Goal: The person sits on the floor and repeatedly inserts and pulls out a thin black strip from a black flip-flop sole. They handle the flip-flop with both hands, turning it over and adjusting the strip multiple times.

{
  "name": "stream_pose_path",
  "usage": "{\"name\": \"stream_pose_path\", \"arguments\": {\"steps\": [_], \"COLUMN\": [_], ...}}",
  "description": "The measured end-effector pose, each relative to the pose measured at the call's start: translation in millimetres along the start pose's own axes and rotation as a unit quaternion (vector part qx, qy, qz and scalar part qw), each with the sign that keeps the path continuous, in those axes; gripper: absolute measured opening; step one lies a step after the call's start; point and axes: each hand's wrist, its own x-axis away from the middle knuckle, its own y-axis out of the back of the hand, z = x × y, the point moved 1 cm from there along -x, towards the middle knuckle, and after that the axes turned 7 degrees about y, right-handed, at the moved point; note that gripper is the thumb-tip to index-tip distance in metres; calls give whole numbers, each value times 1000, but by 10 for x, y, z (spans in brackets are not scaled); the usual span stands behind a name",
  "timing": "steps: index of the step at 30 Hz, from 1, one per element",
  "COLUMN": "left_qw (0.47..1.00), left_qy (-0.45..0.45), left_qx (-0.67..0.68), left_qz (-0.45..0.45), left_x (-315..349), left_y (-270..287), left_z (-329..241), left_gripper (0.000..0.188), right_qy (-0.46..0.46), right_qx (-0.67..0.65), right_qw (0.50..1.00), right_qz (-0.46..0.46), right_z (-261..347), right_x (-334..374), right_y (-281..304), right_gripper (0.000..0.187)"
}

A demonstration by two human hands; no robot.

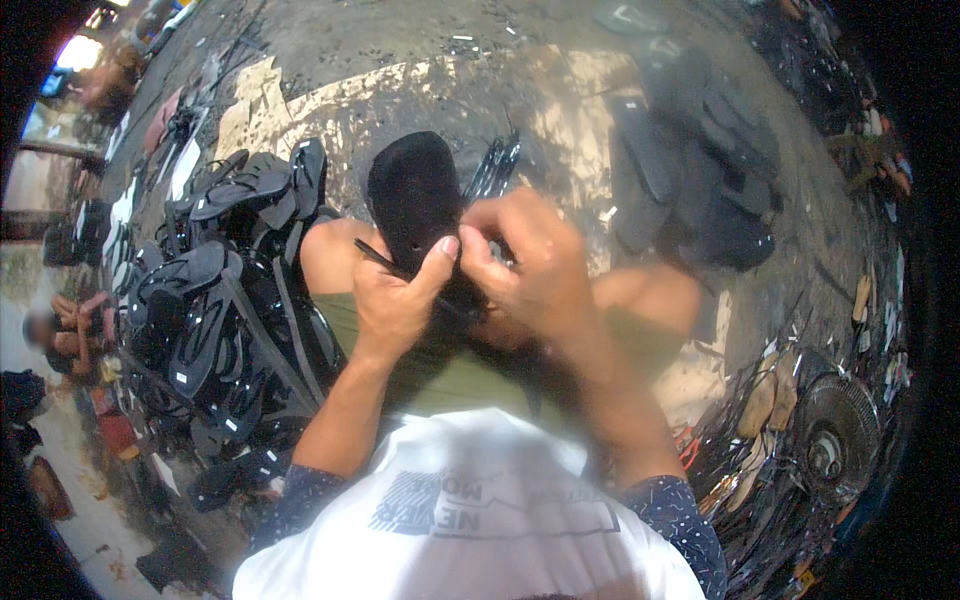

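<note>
Black sole [412, 190], one, extending ahead of the left hand [396, 300], which grips its near end, thumb uppermost. Right hand [535, 262]: fingers curled beside the sole's right edge; whether holding anything, cannot tell. Handling, by judgement: light, flexible, matt, hardly slippery or fragile; best held by side edges. Left of left hand: heaped black sandals [205, 270].

Round grey fan [838, 440] near right, tan pieces [757, 402] just beside it, tangled dark scraps [765, 530] around. Tan cardboard [255, 105] on far grey floor [350, 45]. Black sandal pile [215, 290] left; dark soles [700, 150] far right, hazy. Another person [75, 335] at left edge, blurred.
</note>
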Motion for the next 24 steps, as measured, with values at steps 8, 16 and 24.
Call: {"name": "stream_pose_path", "arguments": {"steps": [8,16,24], "left_qw": [1000,999,988], "left_qy": [21,-51,61], "left_qx": [14,4,41], "left_qz": [-20,11,136], "left_x": [-10,-57,-50], "left_y": [1,-106,14], "left_z": [137,320,125], "left_gripper": [31,74,42], "right_qy": [-114,-16,-260], "right_qx": [-84,-26,-170], "right_qw": [990,999,950], "right_qz": [4,17,41], "right_z": [-22,3,30], "right_x": [83,37,153], "right_y": [-13,35,36], "right_gripper": [13,18,14]}}
